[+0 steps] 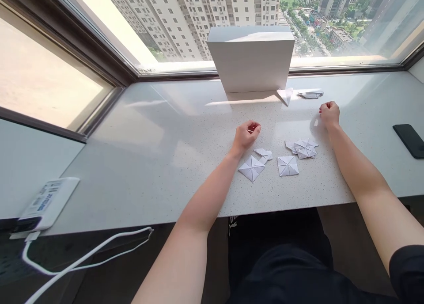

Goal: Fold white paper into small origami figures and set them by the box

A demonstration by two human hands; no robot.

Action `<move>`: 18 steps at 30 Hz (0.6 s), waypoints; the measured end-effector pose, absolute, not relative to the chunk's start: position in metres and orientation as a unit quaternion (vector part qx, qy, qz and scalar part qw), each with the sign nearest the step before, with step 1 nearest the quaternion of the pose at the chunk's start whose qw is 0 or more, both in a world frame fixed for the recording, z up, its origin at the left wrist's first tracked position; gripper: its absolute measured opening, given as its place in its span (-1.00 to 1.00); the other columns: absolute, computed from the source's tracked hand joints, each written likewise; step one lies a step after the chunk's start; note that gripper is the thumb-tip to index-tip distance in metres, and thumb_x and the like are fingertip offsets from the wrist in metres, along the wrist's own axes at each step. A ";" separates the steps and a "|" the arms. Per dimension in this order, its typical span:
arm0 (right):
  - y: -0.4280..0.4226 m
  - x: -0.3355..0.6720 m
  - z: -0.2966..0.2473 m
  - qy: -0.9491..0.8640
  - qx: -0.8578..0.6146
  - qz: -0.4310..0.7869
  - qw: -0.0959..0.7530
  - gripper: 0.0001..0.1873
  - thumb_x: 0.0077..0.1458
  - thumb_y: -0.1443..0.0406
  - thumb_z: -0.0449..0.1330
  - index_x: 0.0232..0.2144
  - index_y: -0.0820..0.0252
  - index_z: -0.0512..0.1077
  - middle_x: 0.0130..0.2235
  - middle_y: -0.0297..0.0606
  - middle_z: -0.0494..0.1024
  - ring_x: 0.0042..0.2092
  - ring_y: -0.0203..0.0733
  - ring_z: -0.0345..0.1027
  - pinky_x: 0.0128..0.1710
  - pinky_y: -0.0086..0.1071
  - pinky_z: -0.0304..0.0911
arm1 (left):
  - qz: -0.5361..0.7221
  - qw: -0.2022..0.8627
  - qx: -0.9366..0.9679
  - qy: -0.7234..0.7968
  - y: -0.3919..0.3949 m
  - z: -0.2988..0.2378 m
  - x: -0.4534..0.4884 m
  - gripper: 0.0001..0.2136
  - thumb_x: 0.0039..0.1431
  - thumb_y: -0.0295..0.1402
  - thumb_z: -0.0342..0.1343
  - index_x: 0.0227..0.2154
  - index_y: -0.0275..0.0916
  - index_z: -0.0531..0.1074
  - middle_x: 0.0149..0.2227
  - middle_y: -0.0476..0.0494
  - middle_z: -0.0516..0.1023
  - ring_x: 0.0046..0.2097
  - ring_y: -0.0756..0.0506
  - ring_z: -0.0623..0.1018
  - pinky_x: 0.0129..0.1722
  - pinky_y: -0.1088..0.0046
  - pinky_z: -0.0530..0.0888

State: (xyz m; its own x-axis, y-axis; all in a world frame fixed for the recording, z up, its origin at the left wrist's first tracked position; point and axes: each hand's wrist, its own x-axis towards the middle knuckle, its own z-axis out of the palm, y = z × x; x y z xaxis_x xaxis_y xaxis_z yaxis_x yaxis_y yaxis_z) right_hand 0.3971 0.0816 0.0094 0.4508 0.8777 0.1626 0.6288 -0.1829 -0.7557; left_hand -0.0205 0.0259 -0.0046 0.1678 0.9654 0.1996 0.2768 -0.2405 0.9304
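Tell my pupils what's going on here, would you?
A person has the left hand and right hand curled at a pale counter, holding nothing I can see. The left is just beyond some folded papers; the right is nearer a small object too unclear to name. A white box stands farther back.

Room at left, obstacles near and far
Wide passage is offered by the counter (149,149) left of the left hand (247,134); between there and the right hand (330,113), the near side is obstructed by folded papers (288,166), the far side by the white box (251,65).
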 end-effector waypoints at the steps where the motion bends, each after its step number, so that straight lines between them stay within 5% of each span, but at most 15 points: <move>1: 0.069 0.391 0.013 -0.481 -0.745 0.202 0.416 -0.86 0.29 0.29 0.22 -0.27 -0.04 0.31 -0.23 -0.27 0.56 -0.17 -0.04 0.52 -0.07 -0.17 0.53 | 0.433 0.393 0.659 0.473 0.027 -0.004 -0.021 -0.82 0.38 -0.17 0.35 -0.17 -0.15 0.70 -0.15 -0.18 0.80 -0.22 -0.13 0.71 -0.16 0.30 0.67; 4: 0.037 0.375 0.025 -0.497 -0.721 0.273 0.399 -0.87 0.18 0.26 0.35 -0.27 -0.01 0.44 -0.18 -0.21 0.68 -0.17 -0.03 0.53 -0.09 -0.16 0.51 | 0.419 0.380 0.681 0.465 0.029 -0.002 -0.021 -0.86 0.38 -0.23 0.35 -0.15 -0.17 0.71 -0.14 -0.20 0.81 -0.17 -0.15 0.72 -0.07 0.28 0.69; 9: 0.001 0.356 0.051 -0.647 -0.673 0.265 0.242 -0.89 0.23 0.17 0.45 -0.23 0.03 0.68 -0.13 -0.11 0.78 -0.08 0.10 0.57 0.04 -0.03 0.49 | 0.385 0.369 0.718 0.447 0.022 0.005 -0.024 -0.84 0.44 -0.23 0.35 -0.09 -0.18 0.74 -0.06 -0.26 0.82 -0.06 -0.22 0.74 0.05 0.21 0.71; 13: -0.012 0.352 0.074 -0.682 -0.648 0.299 0.161 -0.77 0.29 0.03 0.51 -0.15 -0.02 0.77 -0.06 -0.11 0.80 -0.05 0.13 0.60 0.00 -0.04 0.46 | 0.370 0.372 0.735 0.430 0.010 0.012 -0.027 -0.78 0.52 -0.17 0.33 0.00 -0.17 0.75 0.05 -0.31 0.82 0.04 -0.26 0.75 0.13 0.13 0.73; 18: -0.014 0.363 0.090 -0.695 -0.621 0.356 0.071 -0.55 0.05 -0.13 0.71 -0.17 -0.06 0.78 -0.12 -0.18 0.78 -0.10 0.11 0.61 -0.08 -0.07 0.42 | 0.339 0.353 0.767 0.414 0.007 0.015 -0.028 -0.75 0.52 -0.12 0.32 -0.01 -0.16 0.75 0.04 -0.29 0.81 0.05 -0.27 0.74 0.17 0.13 0.70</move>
State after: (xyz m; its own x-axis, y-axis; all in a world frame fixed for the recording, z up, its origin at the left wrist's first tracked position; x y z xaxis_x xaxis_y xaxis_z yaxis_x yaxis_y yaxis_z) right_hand 0.3632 -0.0138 0.0899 -0.2193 0.9131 -0.3438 0.8120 -0.0246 -0.5832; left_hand -0.0275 0.0070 0.0145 0.4276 0.8748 0.2277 0.3959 -0.4077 0.8228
